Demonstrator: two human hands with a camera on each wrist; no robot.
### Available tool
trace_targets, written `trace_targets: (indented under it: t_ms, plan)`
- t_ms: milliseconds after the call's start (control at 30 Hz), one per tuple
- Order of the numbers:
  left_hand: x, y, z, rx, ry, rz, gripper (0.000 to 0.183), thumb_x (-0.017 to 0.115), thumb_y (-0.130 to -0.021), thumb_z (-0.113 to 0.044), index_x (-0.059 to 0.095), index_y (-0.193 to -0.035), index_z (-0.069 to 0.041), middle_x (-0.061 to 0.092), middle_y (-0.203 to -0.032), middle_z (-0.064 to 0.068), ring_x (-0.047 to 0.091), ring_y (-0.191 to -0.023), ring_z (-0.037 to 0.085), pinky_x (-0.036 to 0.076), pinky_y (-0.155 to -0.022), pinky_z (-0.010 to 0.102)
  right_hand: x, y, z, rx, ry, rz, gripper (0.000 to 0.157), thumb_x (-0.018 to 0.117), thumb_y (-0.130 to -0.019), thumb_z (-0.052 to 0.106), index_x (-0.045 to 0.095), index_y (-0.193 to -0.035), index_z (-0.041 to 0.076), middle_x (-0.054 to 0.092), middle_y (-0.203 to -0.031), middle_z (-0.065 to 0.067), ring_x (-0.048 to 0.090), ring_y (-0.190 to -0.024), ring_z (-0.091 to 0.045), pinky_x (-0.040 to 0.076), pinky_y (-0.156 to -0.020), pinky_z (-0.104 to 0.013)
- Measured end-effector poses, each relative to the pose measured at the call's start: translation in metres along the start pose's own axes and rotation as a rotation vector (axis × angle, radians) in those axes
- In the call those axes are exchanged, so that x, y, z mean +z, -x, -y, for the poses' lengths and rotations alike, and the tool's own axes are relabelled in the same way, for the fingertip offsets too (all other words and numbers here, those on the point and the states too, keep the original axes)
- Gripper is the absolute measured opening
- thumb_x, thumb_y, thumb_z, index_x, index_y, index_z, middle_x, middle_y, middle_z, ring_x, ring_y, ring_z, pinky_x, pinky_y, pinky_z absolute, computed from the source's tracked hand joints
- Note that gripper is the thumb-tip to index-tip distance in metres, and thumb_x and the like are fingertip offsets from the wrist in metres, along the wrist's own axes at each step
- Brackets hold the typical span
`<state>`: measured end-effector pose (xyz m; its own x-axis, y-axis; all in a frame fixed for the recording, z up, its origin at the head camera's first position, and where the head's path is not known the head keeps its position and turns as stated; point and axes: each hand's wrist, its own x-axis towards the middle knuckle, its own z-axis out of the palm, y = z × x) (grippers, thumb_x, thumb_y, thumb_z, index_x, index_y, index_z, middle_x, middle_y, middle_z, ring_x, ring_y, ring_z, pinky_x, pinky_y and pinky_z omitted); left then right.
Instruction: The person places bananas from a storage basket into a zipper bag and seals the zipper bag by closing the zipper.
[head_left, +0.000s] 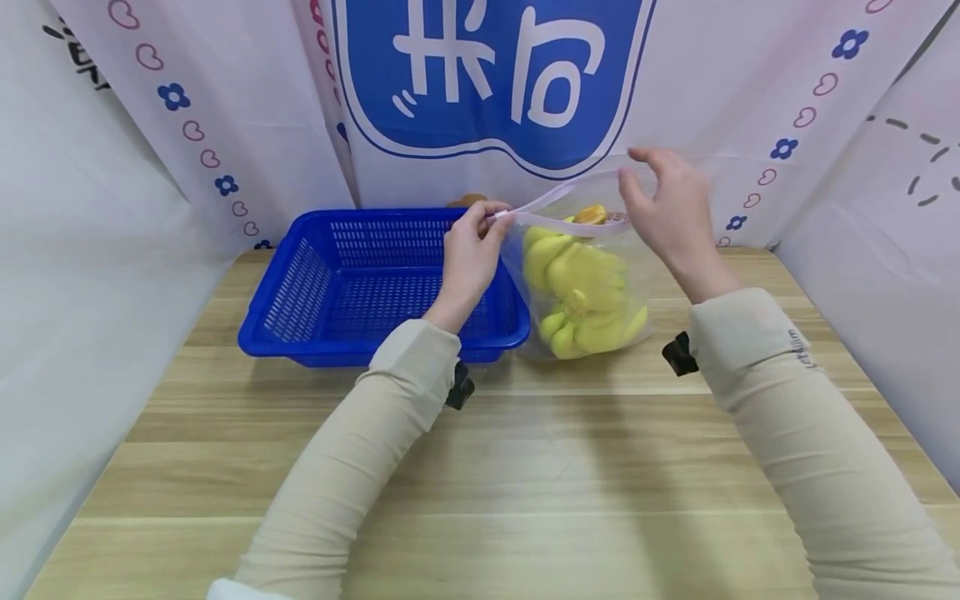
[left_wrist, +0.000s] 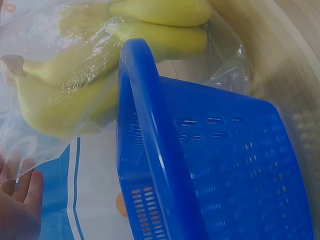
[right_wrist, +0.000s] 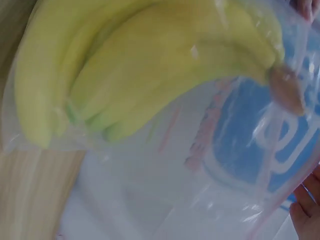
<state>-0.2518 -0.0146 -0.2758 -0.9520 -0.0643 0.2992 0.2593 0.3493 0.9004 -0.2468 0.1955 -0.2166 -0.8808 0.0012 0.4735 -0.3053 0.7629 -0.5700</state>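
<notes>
A clear zip bag (head_left: pixel 534 337) with a pale lilac zip strip holds bunches of yellow bananas (head_left: pixel 588 275), their brownish stem ends near the top. The bag stands on the table, its mouth parted. My left hand (head_left: pixel 472 250) pinches the left end of the zip strip between thumb and fingers. By the top right of the bag is my right hand (head_left: pixel 675 204), thumb and index finger spread apart. In the right wrist view, that hand (right_wrist: pixel 307 210) appears beside the bag's edge, and the bananas (right_wrist: pixel 165 60) show through the film.
Left of the bag, a blue plastic basket (head_left: pixel 262 321) with slotted walls stands on the wooden table (head_left: pixel 525 483); its right rim is close against the bag. Behind hangs a white cloth (head_left: pixel 247 67) with a blue printed sign. White cloth walls flank the table.
</notes>
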Motion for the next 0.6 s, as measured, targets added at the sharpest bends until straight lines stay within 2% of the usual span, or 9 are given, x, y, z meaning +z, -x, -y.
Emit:
trace_targets:
  t_ms: [67, 167, 233, 400, 467, 600]
  plan:
    - [0.000, 0.000, 0.000, 0.006, 0.006, 0.013, 0.028, 0.052, -0.098, -0.018, 0.062, -0.118, -0.003, 0.069, -0.116, 0.013, 0.065, -0.103, 0.019, 0.053, -0.089, 0.029, 0.004, 0.001, 0.009, -0.044, 0.011, 0.039, 0.042, 0.049, -0.097, 0.023, 0.055, -0.130, -0.002, 0.054, -0.137, -0.019, 0.045, -0.134, -0.032, 0.032, -0.116, -0.041]
    - [0.001, -0.001, -0.001, 0.021, 0.002, 0.036, 0.028, 0.048, -0.099, -0.013, 0.061, -0.122, -0.002, 0.067, -0.121, 0.014, 0.063, -0.112, 0.021, 0.051, -0.094, 0.029, 0.009, 0.001, 0.020, -0.109, 0.057, 0.104, 0.039, 0.049, -0.096, 0.019, 0.056, -0.129, -0.002, 0.057, -0.135, -0.019, 0.048, -0.132, -0.033, 0.034, -0.114, -0.043]
    - [0.001, 0.000, -0.002, 0.032, -0.018, 0.043, 0.029, 0.048, -0.099, -0.015, 0.061, -0.122, -0.002, 0.067, -0.121, 0.013, 0.064, -0.109, 0.020, 0.052, -0.091, 0.028, 0.013, 0.001, 0.027, -0.144, 0.086, 0.165, 0.038, 0.048, -0.097, 0.017, 0.056, -0.129, -0.002, 0.057, -0.134, -0.019, 0.048, -0.131, -0.034, 0.036, -0.112, -0.044]
    - [0.000, 0.001, -0.004, 0.046, -0.058, 0.054, 0.030, 0.051, -0.098, -0.020, 0.063, -0.121, -0.004, 0.071, -0.112, 0.013, 0.060, -0.082, 0.019, 0.046, -0.069, 0.022, 0.022, 0.000, 0.043, -0.196, 0.130, 0.356, 0.038, 0.046, -0.099, 0.013, 0.052, -0.133, -0.003, 0.053, -0.138, -0.020, 0.046, -0.133, -0.035, 0.034, -0.113, -0.045]
    - [0.000, 0.002, -0.004, 0.047, -0.051, 0.059, 0.030, 0.052, -0.097, -0.021, 0.064, -0.120, -0.005, 0.071, -0.110, 0.012, 0.057, -0.078, 0.017, 0.043, -0.066, 0.020, 0.024, 0.000, 0.048, -0.205, 0.153, 0.419, 0.039, 0.046, -0.099, 0.012, 0.050, -0.135, -0.001, 0.051, -0.141, -0.019, 0.043, -0.135, -0.034, 0.033, -0.114, -0.045]
    - [-0.001, 0.002, -0.003, 0.053, -0.014, 0.060, 0.028, 0.054, -0.096, -0.019, 0.065, -0.116, -0.004, 0.072, -0.107, 0.013, 0.062, -0.082, 0.017, 0.047, -0.069, 0.020, 0.029, -0.001, 0.056, -0.218, 0.199, 0.487, 0.041, 0.044, -0.096, 0.004, 0.050, -0.136, 0.000, 0.051, -0.141, -0.017, 0.044, -0.135, -0.032, 0.035, -0.113, -0.044]
